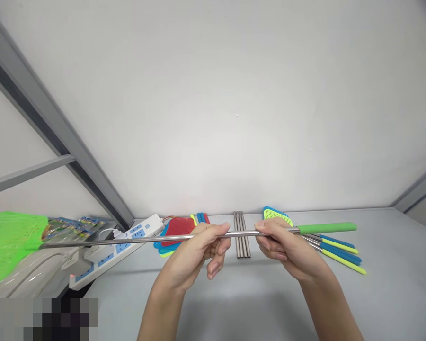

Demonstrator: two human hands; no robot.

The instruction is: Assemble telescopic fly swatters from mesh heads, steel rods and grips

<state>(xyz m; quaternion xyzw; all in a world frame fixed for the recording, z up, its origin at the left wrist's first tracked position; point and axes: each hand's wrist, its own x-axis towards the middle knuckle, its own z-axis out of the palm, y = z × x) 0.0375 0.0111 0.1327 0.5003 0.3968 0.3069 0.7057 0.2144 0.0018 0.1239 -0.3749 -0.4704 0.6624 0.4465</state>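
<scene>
A green fly swatter (16, 244) with a long metal telescopic rod stretches level across the view, held above the table. My left hand (202, 251) pinches the rod near its middle, thumb on top. Just to the right, my right hand (287, 241) grips the thicker part of the rod beside the green handle (328, 228). The swatter's perforated head is at the far left, partly cut off by the frame edge. Behind the gap between my hands lie several bare metal rods (243, 237), side by side on the table.
Red and blue swatter heads (178, 229) lie behind my left hand, beside short blue and red handles (201, 217). On the right rest swatters with blue and yellow handles (341, 248). A white power strip (108, 258) with plugs sits at left, near packaged items (78, 226).
</scene>
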